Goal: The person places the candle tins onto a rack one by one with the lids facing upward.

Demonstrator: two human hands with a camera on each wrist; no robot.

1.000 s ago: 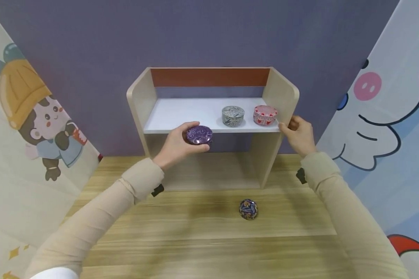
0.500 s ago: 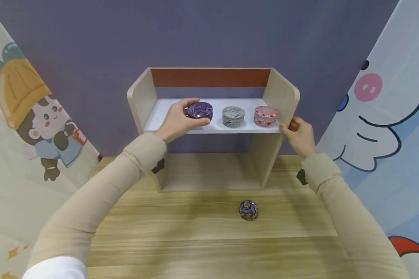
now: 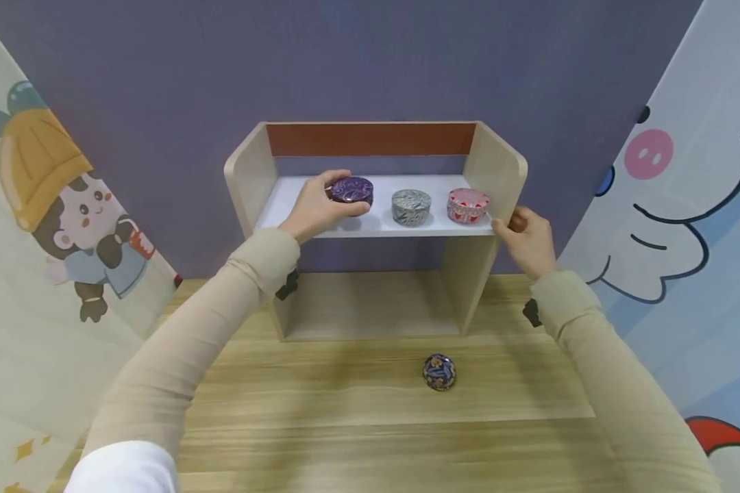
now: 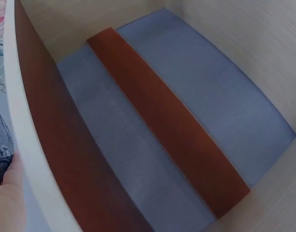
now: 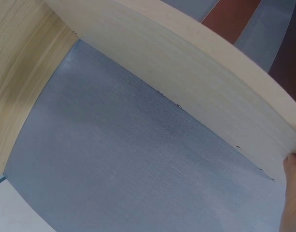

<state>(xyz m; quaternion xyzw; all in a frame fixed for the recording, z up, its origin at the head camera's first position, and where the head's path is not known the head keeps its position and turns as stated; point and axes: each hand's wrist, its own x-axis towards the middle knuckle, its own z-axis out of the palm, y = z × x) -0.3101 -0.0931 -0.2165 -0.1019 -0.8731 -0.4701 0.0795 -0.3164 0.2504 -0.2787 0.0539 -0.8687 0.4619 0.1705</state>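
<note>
A small wooden shelf unit (image 3: 469, 287) stands against the wall, its upper board white. Over that board, at the left, my left hand (image 3: 321, 205) grips a round purple patterned tin (image 3: 353, 189) between thumb and fingers; whether its base touches the board I cannot tell. To its right sit a grey-green leaf-patterned tin (image 3: 411, 207) and a pink tin with red hearts (image 3: 467, 205). My right hand (image 3: 527, 239) pinches the front edge of the unit's right side panel (image 3: 499, 164). In the right wrist view, the thumb (image 5: 294, 183) lies against that panel.
On the wooden table (image 3: 321, 438), in front of the unit, lies a round dark-blue floral tin (image 3: 439, 372). A brown strip (image 3: 370, 139) crosses the unit's back. Printed cartoon panels flank the workspace on both sides.
My left hand has lifted the purple tin from in front of the upper board's edge, then moved it back over the board. The right hand stays put on the side panel.
</note>
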